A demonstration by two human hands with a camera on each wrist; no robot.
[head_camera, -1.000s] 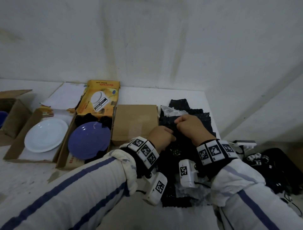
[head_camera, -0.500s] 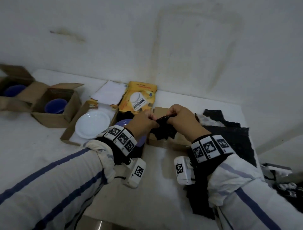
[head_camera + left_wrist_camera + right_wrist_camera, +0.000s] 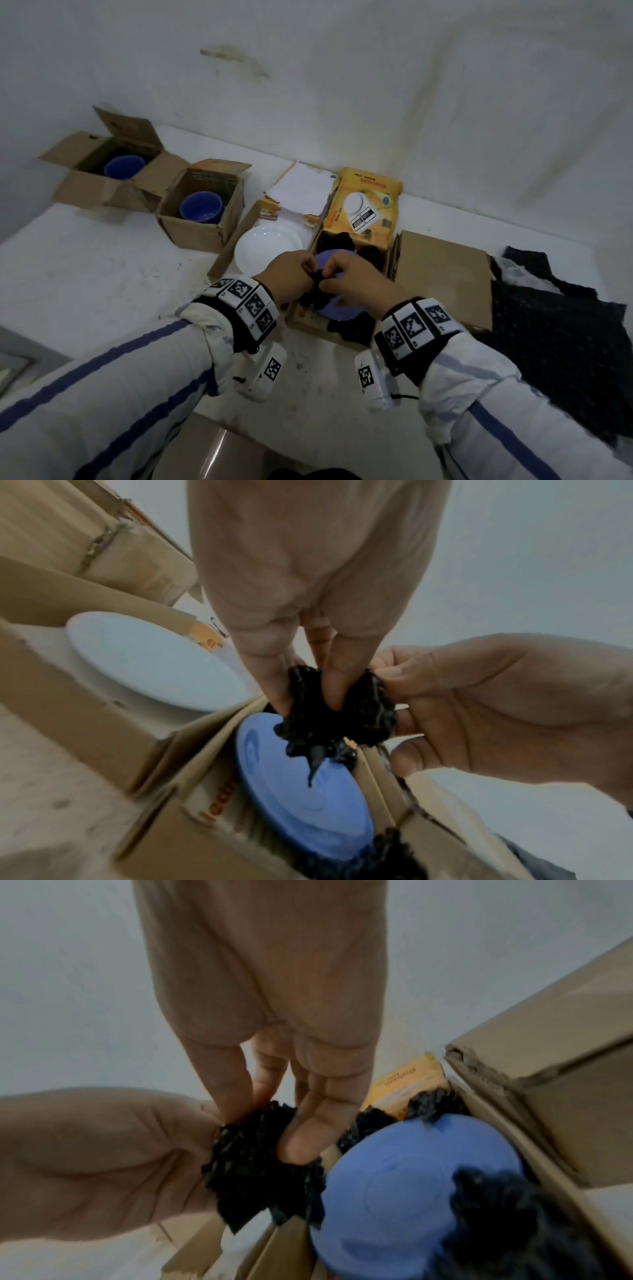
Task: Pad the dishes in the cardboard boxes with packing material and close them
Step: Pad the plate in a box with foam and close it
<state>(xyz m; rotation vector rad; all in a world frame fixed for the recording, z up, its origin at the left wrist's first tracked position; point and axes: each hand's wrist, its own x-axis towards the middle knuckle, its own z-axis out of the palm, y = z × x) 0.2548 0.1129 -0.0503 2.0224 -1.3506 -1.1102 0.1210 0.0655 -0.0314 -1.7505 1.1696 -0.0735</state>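
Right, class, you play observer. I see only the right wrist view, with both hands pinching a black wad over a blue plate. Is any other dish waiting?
Observer: Yes, a white plate lies in the next box to the left, and no black padding shows around it.
Operator: Any more?
Observer: Farther left, a near bowl and a far bowl, both blue, each sit boxed with the flaps open.
Operator: Where is the spare padding?
Observer: A black sheet lies on the table, to the right.
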